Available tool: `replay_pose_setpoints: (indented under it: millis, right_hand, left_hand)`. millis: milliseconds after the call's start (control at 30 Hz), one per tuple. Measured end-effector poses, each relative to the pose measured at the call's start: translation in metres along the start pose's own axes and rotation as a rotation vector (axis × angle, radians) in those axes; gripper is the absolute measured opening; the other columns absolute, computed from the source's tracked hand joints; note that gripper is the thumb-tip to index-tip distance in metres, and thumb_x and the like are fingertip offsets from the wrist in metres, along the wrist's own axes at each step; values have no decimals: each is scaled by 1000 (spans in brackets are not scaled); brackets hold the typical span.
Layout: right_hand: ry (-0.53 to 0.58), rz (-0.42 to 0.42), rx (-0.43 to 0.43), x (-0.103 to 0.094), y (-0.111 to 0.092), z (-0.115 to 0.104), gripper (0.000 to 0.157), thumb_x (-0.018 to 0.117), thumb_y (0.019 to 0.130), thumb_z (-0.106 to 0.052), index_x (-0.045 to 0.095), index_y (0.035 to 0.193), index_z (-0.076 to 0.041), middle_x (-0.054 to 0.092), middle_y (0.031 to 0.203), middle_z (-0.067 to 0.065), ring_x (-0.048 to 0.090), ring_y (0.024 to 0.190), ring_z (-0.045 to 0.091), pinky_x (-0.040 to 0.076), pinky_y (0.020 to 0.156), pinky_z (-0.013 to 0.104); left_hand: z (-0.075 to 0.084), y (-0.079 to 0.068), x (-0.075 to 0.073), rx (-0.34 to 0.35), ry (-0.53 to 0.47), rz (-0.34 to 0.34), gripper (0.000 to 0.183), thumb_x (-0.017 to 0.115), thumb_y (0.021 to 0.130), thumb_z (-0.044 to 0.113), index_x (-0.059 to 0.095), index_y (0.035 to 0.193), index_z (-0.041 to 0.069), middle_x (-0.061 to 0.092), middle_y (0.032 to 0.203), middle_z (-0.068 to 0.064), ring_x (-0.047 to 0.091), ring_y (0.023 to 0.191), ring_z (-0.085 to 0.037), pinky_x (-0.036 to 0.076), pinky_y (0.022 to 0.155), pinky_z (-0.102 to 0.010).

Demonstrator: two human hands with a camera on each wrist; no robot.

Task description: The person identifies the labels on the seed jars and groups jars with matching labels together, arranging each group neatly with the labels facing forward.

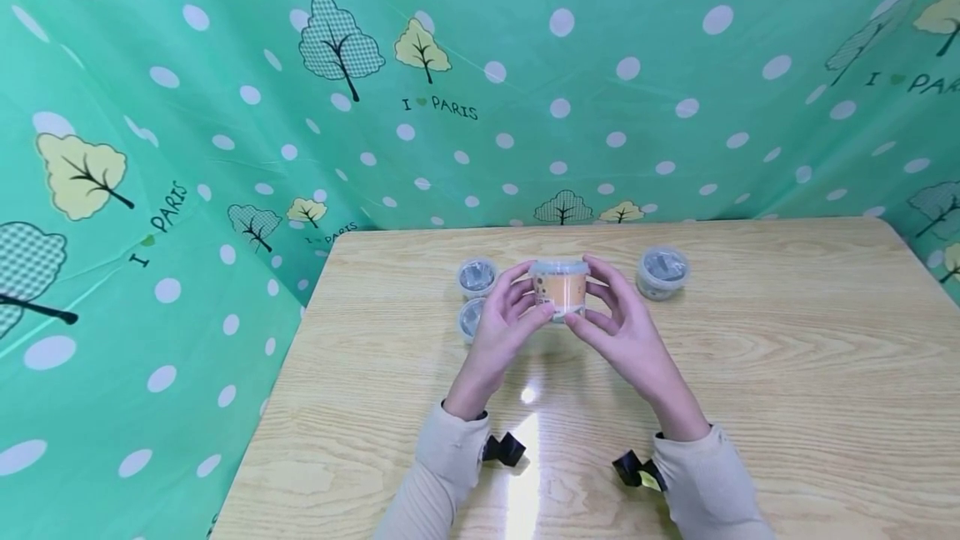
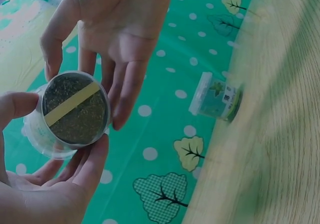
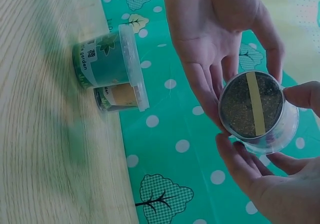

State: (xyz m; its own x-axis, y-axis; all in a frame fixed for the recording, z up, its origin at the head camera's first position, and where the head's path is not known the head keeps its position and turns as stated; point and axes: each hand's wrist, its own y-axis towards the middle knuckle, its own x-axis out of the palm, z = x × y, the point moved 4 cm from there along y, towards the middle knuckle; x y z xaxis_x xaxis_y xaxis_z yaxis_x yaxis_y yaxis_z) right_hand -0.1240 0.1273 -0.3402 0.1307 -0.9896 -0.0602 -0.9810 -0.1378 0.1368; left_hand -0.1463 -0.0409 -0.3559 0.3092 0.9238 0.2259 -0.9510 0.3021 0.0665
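Note:
Both hands hold a small clear lidded plastic tub point(image 1: 564, 288) with an orange label, raised above the table and upright. My left hand point(image 1: 504, 319) pinches it from the left and my right hand point(image 1: 622, 325) from the right, thumbs low on the near side and fingers around the sides. From below, the wrist views show the tub's base point(image 2: 70, 129) with dark, soil-like contents and a pale yellow strip point(image 3: 256, 103) across it. Behind my left hand stand two similar tubs, a far one point(image 1: 477, 276) and a nearer one point(image 1: 470, 317) partly covered by that hand.
Another lidded tub point(image 1: 663, 272) with a green label stands on the wooden table point(image 1: 787, 357), right of my right hand. A green dotted cloth point(image 1: 525, 165) with tree prints hangs behind and left of the table. Black straps and blocks are at both wrists.

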Motion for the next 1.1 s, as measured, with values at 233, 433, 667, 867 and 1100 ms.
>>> replay_pose_setpoints:
  millis: [233,433,667,867,1100]
  right_hand:
    - [-33,22,-8,0,1,0,79,74,88,-7,30,153,-8,33,156,10,40,138,30,49,100,15]
    - [-44,20,20,0,2,0,80,75,87,-8,30,153,-9,32,155,9,41,136,29,49,97,14]
    - [-11,19,24,-1,1,0,79,73,87,-1,30,153,-8,33,154,10,42,134,28,50,97,15]
    - [19,16,33,-2,0,0,77,71,89,-1,30,153,-9,34,152,10,44,132,26,51,96,17]
    - [33,-5,28,-3,-1,-2,76,68,90,1,28,153,-7,34,151,11,45,129,22,51,97,17]
  left_hand:
    - [0,0,-2,25,-2,45,69,75,86,8,40,146,12,53,137,-17,56,122,-26,51,103,-37]
    - [-1,0,-1,26,16,59,70,78,84,9,42,144,11,54,136,-16,56,122,-28,49,106,-39]
    - [-1,0,-1,19,14,43,67,73,87,5,41,145,11,52,139,-16,55,124,-28,49,107,-38]
    - [-1,0,-1,-10,19,30,63,68,90,8,40,147,11,51,141,-18,53,127,-31,50,105,-36]
    - [-1,-1,1,-29,8,11,64,68,90,9,40,148,12,52,141,-20,54,128,-32,51,105,-38]
